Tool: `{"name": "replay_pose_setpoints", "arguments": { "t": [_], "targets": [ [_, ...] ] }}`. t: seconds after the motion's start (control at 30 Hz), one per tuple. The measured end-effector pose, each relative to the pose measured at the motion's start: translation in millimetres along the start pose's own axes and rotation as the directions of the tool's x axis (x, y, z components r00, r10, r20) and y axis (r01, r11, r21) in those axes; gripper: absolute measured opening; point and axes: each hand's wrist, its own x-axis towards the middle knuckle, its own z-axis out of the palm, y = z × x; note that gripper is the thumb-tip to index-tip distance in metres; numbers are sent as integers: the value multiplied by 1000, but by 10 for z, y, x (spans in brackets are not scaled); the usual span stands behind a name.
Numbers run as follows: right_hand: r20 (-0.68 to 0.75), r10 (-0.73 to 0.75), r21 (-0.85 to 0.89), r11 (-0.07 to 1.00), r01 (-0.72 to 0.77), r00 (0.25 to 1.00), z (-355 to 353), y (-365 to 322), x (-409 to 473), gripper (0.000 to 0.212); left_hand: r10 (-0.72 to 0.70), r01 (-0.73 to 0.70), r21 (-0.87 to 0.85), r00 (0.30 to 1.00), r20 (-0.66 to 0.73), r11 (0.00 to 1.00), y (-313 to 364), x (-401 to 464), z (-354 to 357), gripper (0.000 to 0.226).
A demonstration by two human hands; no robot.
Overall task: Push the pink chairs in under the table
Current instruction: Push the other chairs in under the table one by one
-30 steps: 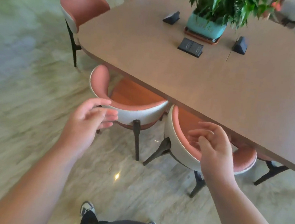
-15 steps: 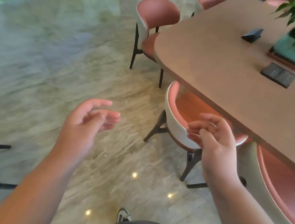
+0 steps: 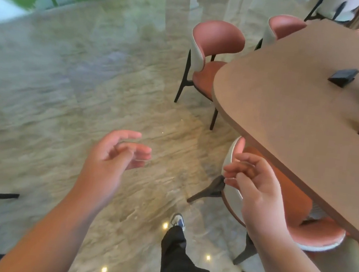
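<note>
Shiny stone floor (image 3: 65, 99) fills most of the view, with blurry green plants by the window far off. On the right stands the brown worktop (image 3: 290, 108) with a rounded corner. One pink chair (image 3: 311, 233) sits right beside the person, its seat already tucked under the worktop edge, so it looks pushed in. Another pink chair (image 3: 213, 56) stands at the corner farther on, with its seat partly under but its back well away from the edge, so it may need a push next. A third pink chair (image 3: 284, 26) is behind that one. The left hand (image 3: 112, 161) hangs in the air over the floor, its grip released, fingers loosely bent and holding nothing. The right hand (image 3: 256, 186) floats in front of the near chair's white back, also loose with nothing in it, likely because both hands are free between chairs. One shoe (image 3: 178, 220) steps forward
</note>
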Motion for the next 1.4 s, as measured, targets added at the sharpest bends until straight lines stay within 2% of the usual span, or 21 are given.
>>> {"name": "replay_pose_setpoints", "arguments": {
  "t": [0.17, 0.3, 0.43, 0.53, 0.7, 0.9, 1.0, 1.13, 1.4],
  "targets": [
    [-6, 9, 66, 998, -8, 1000, 82, 67, 887, 48, -33, 32, 24, 999, 33, 999, -34, 888, 124, 34],
    [31, -7, 48, 999, 6, 999, 259, -29, 1744, 53, -31, 30, 30, 999, 12, 999, 77, 1692, 144, 34],
    [60, -41, 29, 999, 39, 997, 558, -203, 2581, 38, -3, 4, 19, 999, -51, 1000, 141, 2435, 103, 34],
    [61, -30, 39, 999, 28, 998, 861, -284, 3141, 35, -5, 6, 12, 996, -88, 1000, 113, 2930, 21, 33],
    [93, -9, 29, 1000, 6, 996, 1447, -241, 3986, 40, -28, 30, 23, 993, -112, 999, -20, 3880, -222, 44],
    [65, -11, -13, 1000, 12, 998, 2482, -178, 5106, 36, -27, 27, -3, 992, -121, 1000, -160, 5336, -768, 44],
    [75, 1, -39, 999, 2, 997, 3041, -253, 5668, 40, -42, 42, 6, 995, -95, 999, -138, 6080, -1022, 48],
    [46, -1, -36, 999, 3, 999, 3629, -350, 6370, 42, -60, 61, 20, 997, -46, 998, -79, 7076, -1222, 38],
    [-105, 25, -43, 999, -30, 994, 4018, -353, 7757, 43, -80, 79, 16, 994, 73, 997, -128, 8806, -1093, 29]
  ]
}}
